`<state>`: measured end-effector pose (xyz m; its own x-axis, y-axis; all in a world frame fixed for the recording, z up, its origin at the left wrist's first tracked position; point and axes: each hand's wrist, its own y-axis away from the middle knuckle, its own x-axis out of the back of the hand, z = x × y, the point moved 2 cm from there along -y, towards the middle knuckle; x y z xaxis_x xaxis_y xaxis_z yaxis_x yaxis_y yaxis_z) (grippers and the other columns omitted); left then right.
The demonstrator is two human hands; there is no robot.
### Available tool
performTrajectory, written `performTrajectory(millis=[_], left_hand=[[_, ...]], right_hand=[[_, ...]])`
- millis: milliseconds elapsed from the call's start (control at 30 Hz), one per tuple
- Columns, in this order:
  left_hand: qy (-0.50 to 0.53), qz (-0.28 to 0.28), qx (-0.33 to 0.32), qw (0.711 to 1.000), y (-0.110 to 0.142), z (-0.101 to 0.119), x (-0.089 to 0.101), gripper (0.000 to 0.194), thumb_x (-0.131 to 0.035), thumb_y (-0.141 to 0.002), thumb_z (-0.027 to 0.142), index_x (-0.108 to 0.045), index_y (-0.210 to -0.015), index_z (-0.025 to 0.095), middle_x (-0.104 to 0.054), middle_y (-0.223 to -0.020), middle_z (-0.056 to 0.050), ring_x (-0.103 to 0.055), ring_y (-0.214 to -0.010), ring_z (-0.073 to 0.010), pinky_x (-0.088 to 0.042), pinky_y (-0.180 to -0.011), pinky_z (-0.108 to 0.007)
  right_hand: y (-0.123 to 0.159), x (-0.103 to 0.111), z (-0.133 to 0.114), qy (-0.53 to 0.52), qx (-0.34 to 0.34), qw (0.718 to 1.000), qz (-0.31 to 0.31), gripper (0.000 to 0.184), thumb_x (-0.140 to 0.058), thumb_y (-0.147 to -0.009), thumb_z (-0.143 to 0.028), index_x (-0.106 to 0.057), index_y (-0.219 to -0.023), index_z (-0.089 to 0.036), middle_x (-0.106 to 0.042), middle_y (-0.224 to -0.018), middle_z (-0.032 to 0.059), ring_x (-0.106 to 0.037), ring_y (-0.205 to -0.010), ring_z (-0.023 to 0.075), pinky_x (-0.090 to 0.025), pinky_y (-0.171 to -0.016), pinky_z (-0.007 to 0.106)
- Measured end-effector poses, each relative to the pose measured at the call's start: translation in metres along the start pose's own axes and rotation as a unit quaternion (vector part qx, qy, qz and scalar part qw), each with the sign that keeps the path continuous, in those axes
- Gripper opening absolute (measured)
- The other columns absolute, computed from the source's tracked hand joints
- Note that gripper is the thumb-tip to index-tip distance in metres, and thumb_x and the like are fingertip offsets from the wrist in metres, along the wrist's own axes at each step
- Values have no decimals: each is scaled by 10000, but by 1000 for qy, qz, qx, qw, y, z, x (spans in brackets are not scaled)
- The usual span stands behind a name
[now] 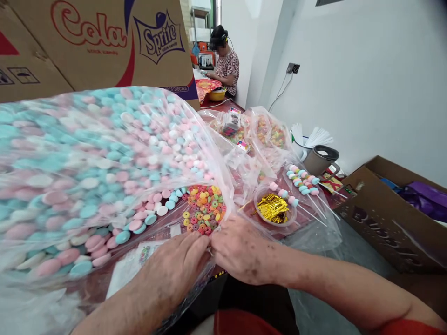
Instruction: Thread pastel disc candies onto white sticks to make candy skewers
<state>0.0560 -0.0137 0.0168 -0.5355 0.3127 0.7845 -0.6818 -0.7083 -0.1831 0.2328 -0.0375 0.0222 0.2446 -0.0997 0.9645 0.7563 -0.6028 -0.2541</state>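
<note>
My left hand (pixel 178 263) and my right hand (pixel 244 246) meet at the table's near edge, fingers closed and knuckles touching. The rim of a large clear plastic bag (pixel 226 186) runs down to my right hand. Whatever the fingertips pinch is hidden behind the knuckles. Just beyond them lies a pile of small fruit-coloured ring candies (pixel 204 209). To the left, pink, blue and white disc candies (pixel 139 153) fill the bag and spill from its mouth. Right of my right hand, a round plastic tub (pixel 275 223) holds gold twist ties (pixel 274 208).
Several candy skewers (pixel 302 180) with white sticks lie at the right, one across the tub. Behind them stand a grey mug (pixel 321 159) and white sticks (pixel 316 137). Cartons rise at back left (pixel 94 56) and right (pixel 377 232). Another person (pixel 226 65) works farther back.
</note>
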Motion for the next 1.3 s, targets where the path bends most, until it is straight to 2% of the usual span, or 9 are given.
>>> performTrajectory(millis=[133,267,367,467,633,833,967,1100,1300], left_hand=[[-32,62,-112,991,4,6,6,272,-526,-851,108,-746,-929,249,-741,-811,-69,-647,-687,-203,-500,-672,-267],[157,95,104,978,0,3,18,175,-636,-842,307,-718,-712,223,-645,-597,-29,-536,-508,-151,-420,-487,-224],[349,94,254,897,1,2,13,224,-743,-750,398,-717,-641,204,-593,-557,-12,-459,-474,-123,-374,-439,-211],[457,88,281,839,-2,4,3,211,-805,-678,380,-727,-617,194,-559,-521,0,-435,-481,-112,-369,-439,-201],[506,99,297,803,-6,6,-2,225,-840,-632,363,-716,-626,175,-597,-537,-2,-462,-478,-90,-359,-427,-165],[512,37,355,781,4,-4,-4,281,-796,-707,434,-672,-719,182,-623,-571,3,-282,-336,-27,-145,-306,-141],[537,48,344,769,3,-3,-8,244,-789,-732,390,-650,-750,190,-681,-680,-32,-428,-398,-72,-186,-310,-137],[572,34,310,759,-11,12,-15,225,-751,-773,354,-650,-721,160,-678,-643,-53,-451,-390,-69,-204,-313,-131],[635,33,236,735,-32,25,-29,190,-697,-805,280,-609,-707,143,-693,-640,-61,-552,-439,-88,-394,-402,-158]], right_hand=[[12,18,20,-99,-43,994,16,318,-364,-1006,-178,-628,-828,-176,-673,-797,14,-573,-727,141,-422,-696,269],[51,24,82,31,-205,978,28,281,-398,-978,-142,-669,-906,-165,-685,-898,73,-605,-877,195,-450,-804,310],[79,12,118,53,-212,975,-36,237,-500,-860,-26,-676,-796,-172,-654,-812,67,-587,-763,192,-437,-690,295],[91,0,130,49,-204,976,-56,254,-511,-822,9,-651,-723,-177,-638,-800,52,-572,-715,163,-413,-622,261],[90,-2,131,26,-202,978,-34,239,-498,-884,-68,-646,-742,-189,-639,-786,33,-579,-716,153,-427,-628,249],[94,-1,135,-10,-230,972,48,225,-413,-958,-166,-636,-941,-180,-696,-929,65,-637,-867,180,-479,-802,303],[95,3,132,-26,-259,962,88,252,-378,-952,-185,-595,-825,-188,-660,-792,54,-615,-759,188,-477,-729,308],[74,14,104,-68,-288,942,158,230,-369,-973,-216,-591,-920,-187,-656,-829,47,-608,-762,169,-469,-718,283],[23,1,39,-342,-289,870,204,190,-484,-937,-252,-595,-795,-190,-600,-733,-14,-566,-691,124,-440,-659,230]])
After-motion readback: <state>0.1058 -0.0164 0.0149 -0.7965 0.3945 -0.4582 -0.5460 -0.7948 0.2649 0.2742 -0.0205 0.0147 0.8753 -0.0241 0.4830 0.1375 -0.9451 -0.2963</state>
